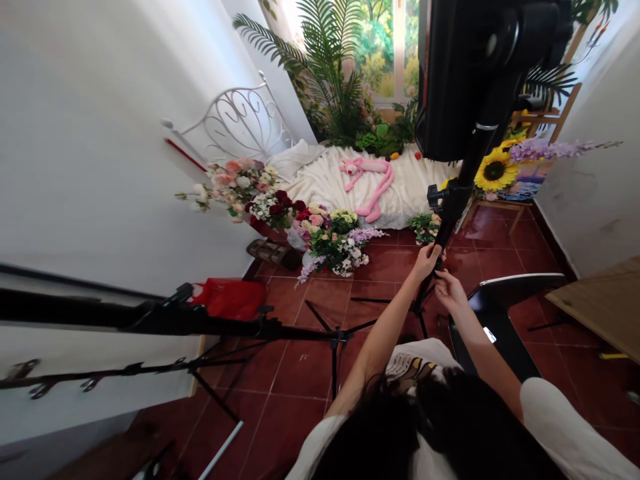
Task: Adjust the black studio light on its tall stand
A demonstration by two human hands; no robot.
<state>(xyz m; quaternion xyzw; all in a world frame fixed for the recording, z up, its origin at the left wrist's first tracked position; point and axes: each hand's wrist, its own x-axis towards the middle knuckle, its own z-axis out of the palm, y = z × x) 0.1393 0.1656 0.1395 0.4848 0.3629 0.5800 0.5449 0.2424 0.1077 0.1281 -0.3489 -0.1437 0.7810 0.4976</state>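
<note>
A black light stand point(454, 200) rises in front of me, a large black lamp head point(447, 80) at its top. My left hand point(427, 261) is wrapped around the pole, below a clamp with a knob point(434, 196). Just lower and to the right, my right hand point(450, 291) has its fingers pinched at the stand, seemingly on a lower clamp; the exact part is mostly hidden by the fingers. The stand's legs spread over the red tiled floor point(285, 373).
Another black stand point(295, 331) crosses the left side. A black chair point(515, 333) with a phone point(489, 335) is at right. Behind lie a draped bed point(310, 180), a pink plush toy point(375, 167), flower bunches point(340, 243) and sunflowers point(495, 169). A red bag point(230, 298) sits left.
</note>
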